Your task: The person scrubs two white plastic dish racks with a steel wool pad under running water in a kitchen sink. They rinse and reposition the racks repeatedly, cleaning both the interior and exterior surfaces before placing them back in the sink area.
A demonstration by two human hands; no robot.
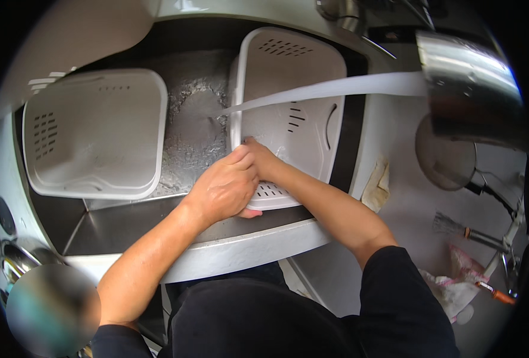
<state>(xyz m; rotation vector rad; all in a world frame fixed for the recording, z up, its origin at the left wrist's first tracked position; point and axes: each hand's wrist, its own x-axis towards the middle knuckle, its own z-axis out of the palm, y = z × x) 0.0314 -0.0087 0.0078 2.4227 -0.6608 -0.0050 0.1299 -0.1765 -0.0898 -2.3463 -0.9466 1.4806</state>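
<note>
My left hand (225, 184) is at the near left corner of the right-hand white plastic basket (291, 58), its fingers bent at the rim. My right hand (258, 156) is beside it, reaching over the basket's inside and partly hidden behind the left hand. Whether either hand grips the rim or something small is hidden. The basket has slots in its walls and stands tilted in the steel sink (126, 228). Another white slotted basket (94, 134) rests at the sink's left. A stream of water (327, 87) runs from the right and lands on the sink floor between the baskets.
A shiny metal spout (470, 89) is close at the upper right. A beige cloth (376, 185) lies by the sink's right edge. Farther right are a round strainer (445, 152), a wire whisk or brush (474, 232) and an orange-handled tool (497, 293). The white counter edge (255, 246) runs before me.
</note>
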